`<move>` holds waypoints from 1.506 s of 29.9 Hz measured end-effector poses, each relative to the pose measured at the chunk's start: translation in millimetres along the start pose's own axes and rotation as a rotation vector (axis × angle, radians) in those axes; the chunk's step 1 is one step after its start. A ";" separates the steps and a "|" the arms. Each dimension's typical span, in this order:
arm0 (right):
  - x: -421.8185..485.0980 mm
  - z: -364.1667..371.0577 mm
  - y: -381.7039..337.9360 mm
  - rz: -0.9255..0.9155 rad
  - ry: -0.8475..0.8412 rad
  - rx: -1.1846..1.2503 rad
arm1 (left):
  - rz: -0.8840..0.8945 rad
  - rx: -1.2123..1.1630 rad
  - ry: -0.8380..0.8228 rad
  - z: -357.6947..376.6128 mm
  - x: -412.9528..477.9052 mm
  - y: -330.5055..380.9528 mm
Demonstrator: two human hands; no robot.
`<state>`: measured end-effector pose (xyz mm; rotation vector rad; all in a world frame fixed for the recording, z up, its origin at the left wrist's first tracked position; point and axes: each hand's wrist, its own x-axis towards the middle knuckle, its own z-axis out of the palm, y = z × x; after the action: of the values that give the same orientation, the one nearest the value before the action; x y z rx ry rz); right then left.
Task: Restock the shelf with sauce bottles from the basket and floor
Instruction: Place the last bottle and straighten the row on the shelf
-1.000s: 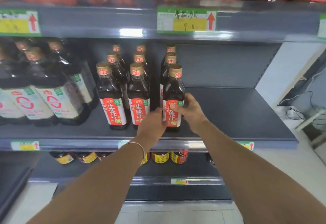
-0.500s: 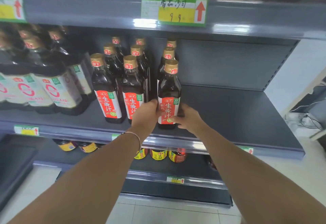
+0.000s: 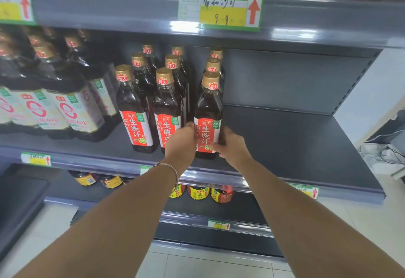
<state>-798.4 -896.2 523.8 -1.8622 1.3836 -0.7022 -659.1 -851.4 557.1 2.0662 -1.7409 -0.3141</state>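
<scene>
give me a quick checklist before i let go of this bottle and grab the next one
1. Upright: ok, the front bottle stands on the shelf.
2. Label facing out: ok.
3. In line with the neighbouring bottle on its left: ok.
4. Hands clear: not ok, the left hand and right hand both hold its sides.
5. Bare shelf space to its right: ok.
6. Bottles left in the basket: cannot tell, out of view.

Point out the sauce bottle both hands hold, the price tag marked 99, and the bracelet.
sauce bottle point(image 3: 208, 102): head view, dark shoulder above its label.
price tag point(image 3: 221, 17): head view, yellow field.
bracelet point(image 3: 174, 170): head view, band across the wrist.
</scene>
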 end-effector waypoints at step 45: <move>47.9 16.3 -30.1 0.383 0.088 0.928 | -0.072 -0.166 0.141 2.5 1.6 9.3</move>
<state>-754.9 -933.2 538.6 -0.8259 1.1206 -1.0003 -668.1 -854.5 559.2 1.9842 -1.5091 -0.3148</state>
